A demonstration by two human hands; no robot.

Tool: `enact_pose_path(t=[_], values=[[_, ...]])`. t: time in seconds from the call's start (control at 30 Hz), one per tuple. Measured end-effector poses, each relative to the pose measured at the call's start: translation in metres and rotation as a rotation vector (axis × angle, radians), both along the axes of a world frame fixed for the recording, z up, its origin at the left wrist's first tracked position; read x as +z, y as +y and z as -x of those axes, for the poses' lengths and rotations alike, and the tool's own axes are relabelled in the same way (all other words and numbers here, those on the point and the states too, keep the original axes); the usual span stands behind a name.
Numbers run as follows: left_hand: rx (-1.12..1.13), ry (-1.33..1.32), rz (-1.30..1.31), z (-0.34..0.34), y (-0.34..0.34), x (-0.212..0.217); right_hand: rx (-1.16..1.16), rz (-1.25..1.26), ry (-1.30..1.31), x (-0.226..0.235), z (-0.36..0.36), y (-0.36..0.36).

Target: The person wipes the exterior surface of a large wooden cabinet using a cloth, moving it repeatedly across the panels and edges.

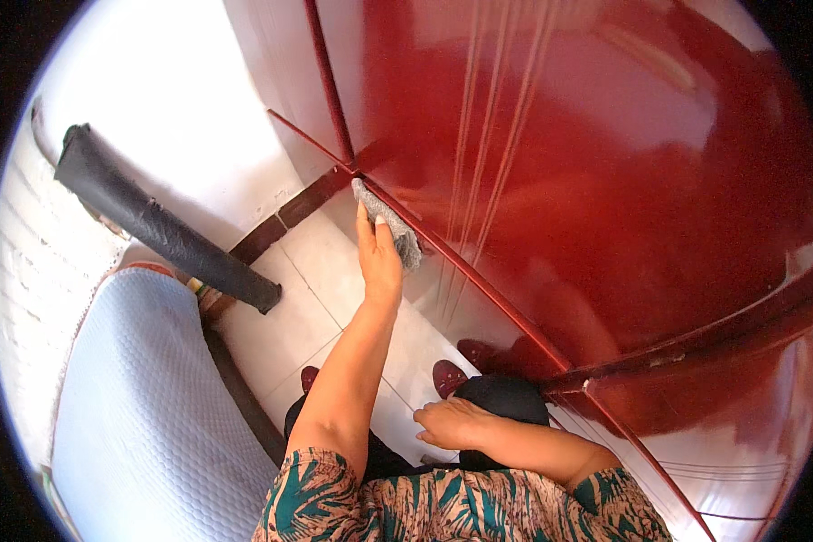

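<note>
We count one left hand (pixel 382 262) and one right hand (pixel 453 425), two in all; we see one grey cloth (pixel 404 239), two dark red shoes (pixel 448 378), one patterned shirt (pixel 425 508), one long black roll (pixel 167 219) and one pale blue quilted cover (pixel 144 388).

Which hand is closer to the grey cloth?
Left: the left hand is on the grey cloth by the red trim strip; the right hand is apart, beside the right knee.
</note>
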State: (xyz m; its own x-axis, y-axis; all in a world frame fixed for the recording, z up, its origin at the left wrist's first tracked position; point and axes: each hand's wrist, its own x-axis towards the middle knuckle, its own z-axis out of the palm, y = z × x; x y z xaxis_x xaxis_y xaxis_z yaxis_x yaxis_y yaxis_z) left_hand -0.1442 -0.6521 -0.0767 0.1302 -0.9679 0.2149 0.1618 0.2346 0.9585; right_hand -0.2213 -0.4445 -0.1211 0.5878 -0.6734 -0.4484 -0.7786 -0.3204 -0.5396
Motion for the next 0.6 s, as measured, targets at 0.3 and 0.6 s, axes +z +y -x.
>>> enact_pose_path(t=[0.3, 0.6], values=[[-0.389, -0.145, -0.137, 0.053, 0.180, -0.023, -0.147, -0.004, 0.032, -0.054, -0.016, 0.000], [-0.663, 0.334, -0.519, 0.032, 0.185, 0.037, -0.309, 0.354, -0.466, 0.024, 0.029, 0.064]])
